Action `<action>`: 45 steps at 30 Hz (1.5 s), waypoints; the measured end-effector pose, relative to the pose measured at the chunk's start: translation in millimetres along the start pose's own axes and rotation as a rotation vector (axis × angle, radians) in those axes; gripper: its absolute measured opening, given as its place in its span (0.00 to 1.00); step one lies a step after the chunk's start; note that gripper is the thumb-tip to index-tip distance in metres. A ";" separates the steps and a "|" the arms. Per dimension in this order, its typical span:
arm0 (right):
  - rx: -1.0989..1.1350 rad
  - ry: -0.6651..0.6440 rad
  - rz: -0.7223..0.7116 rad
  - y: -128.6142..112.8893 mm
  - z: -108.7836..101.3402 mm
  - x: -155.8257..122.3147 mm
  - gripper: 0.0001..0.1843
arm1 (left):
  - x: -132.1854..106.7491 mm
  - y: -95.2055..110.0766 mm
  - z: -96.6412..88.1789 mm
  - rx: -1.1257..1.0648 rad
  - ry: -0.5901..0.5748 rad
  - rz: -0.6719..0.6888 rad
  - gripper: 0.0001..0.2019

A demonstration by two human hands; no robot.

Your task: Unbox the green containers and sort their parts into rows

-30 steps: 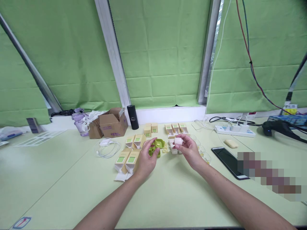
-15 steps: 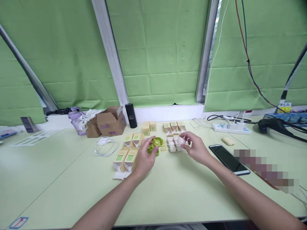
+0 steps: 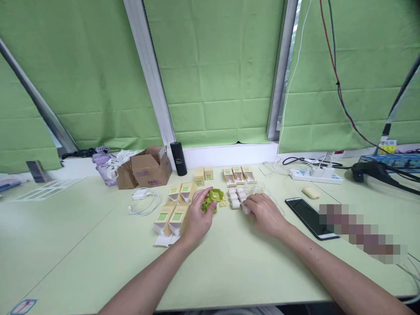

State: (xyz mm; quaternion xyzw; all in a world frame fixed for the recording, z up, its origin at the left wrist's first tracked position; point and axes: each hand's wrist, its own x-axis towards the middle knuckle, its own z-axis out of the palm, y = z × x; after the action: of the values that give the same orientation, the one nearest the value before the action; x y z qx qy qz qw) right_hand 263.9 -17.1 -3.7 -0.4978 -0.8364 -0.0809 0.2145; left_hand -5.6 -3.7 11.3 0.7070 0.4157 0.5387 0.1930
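Note:
My left hand (image 3: 199, 214) curves around small green cases (image 3: 210, 208), thumb at the front and fingers behind. Its fingertips partly hide them. A hollow, open green case (image 3: 216, 195) lies just beyond. Small yellow pieces (image 3: 222, 204) sit to their right. At the right end of a cluster of white rounded cases (image 3: 234, 200), my right hand (image 3: 264, 214) has its fingers bent down over one white case (image 3: 246, 209), mostly covered by the fingers. Clear round plastic pieces (image 3: 259, 187) lie behind this hand.
Small cartons with green labels (image 3: 177, 217) stand left of my left hand; more cartons (image 3: 238, 175) are farther back. A brown cardboard box (image 3: 151, 168), a black cylinder (image 3: 179, 158) and a white cable (image 3: 146, 205) are at left. A phone (image 3: 310, 218) and a power strip (image 3: 316, 176) are at right.
My right hand has moved down and toward me, from a raised white piece to the near right end of the white cluster. Clear plastic pieces now show behind it. My left hand stays put.

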 end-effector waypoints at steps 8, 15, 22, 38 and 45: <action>-0.026 -0.068 0.042 -3.7 -4.2 2.3 0.11 | 0.2 -2.8 0.8 -0.014 0.013 0.017 0.21; -0.053 -0.048 0.044 0.2 -0.3 1.6 0.12 | 0.2 -2.1 0.7 -0.017 0.016 0.026 0.21; -0.014 -0.003 0.031 3.3 0.2 0.9 0.19 | -0.2 -0.6 0.4 -0.059 0.010 -0.001 0.21; 0.678 0.359 0.034 -51.5 7.3 34.8 0.24 | -2.2 1.9 7.3 -0.437 -0.021 -0.087 0.24; 0.759 0.517 0.003 -73.3 25.7 48.5 0.28 | -2.6 5.0 12.0 -0.534 -0.029 -0.166 0.26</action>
State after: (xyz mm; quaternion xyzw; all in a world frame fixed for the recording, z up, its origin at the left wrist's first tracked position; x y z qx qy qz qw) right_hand 173.1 -5.5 0.4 -0.3485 -0.7253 0.1099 0.5835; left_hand 7.2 -6.6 9.2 0.6022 0.3127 0.6014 0.4217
